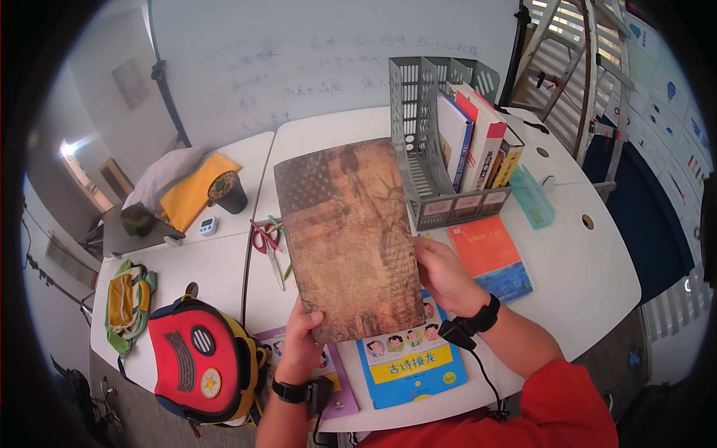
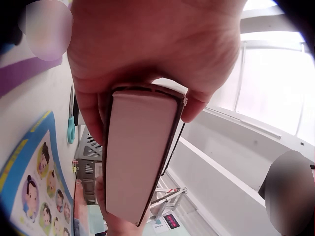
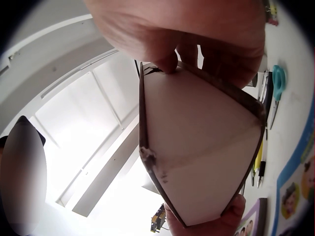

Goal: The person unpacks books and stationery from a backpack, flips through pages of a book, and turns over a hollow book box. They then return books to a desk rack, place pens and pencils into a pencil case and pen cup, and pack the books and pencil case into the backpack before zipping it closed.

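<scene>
A thick, brown, worn-looking book (image 1: 351, 239) with a faded flag print is held up over the table, its cover facing the head camera. My left hand (image 1: 300, 340) grips its lower left corner, thumb on the cover. On the right edge, my right hand (image 1: 452, 280) holds the book with fingers behind it. The left wrist view shows the pale page block (image 2: 140, 157) between the dark covers, with the left hand (image 2: 157, 49) around one end. In the right wrist view the right hand (image 3: 197, 39) grips an edge beside the pages (image 3: 202, 142).
A grey file rack (image 1: 441, 209) with several books stands at the back right, an orange and blue book (image 1: 489, 254) before it. Blue (image 1: 414, 373) and purple (image 1: 347, 399) books lie under the hands. Left are a red backpack (image 1: 190, 358), scissors (image 1: 275, 261) and a potted plant (image 1: 228, 193).
</scene>
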The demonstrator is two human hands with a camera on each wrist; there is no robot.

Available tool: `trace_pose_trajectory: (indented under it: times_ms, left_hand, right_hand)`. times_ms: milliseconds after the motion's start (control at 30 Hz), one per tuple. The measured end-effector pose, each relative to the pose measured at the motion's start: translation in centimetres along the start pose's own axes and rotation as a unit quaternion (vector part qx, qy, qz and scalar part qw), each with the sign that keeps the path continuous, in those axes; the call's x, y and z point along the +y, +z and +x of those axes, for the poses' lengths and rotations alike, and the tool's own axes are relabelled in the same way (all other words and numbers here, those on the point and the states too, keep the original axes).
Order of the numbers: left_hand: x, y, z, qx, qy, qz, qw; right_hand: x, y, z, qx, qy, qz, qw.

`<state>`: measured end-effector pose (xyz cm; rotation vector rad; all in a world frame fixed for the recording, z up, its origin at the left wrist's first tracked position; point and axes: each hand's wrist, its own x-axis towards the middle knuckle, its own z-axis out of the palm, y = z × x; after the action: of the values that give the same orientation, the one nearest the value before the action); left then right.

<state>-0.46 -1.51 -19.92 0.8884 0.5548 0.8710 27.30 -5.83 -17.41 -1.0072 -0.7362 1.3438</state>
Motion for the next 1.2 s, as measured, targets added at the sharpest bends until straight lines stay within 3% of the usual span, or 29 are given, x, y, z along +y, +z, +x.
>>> trace_pose_trajectory:
  times_ms: [1200]
  left_hand:
    - [-0.8, -1.4, 0.3, 0.002, 0.002, -0.01, 1.0]
  right_hand:
    - [0.0, 0.0, -0.2, 0.001, -0.012, -0.016, 1.0]
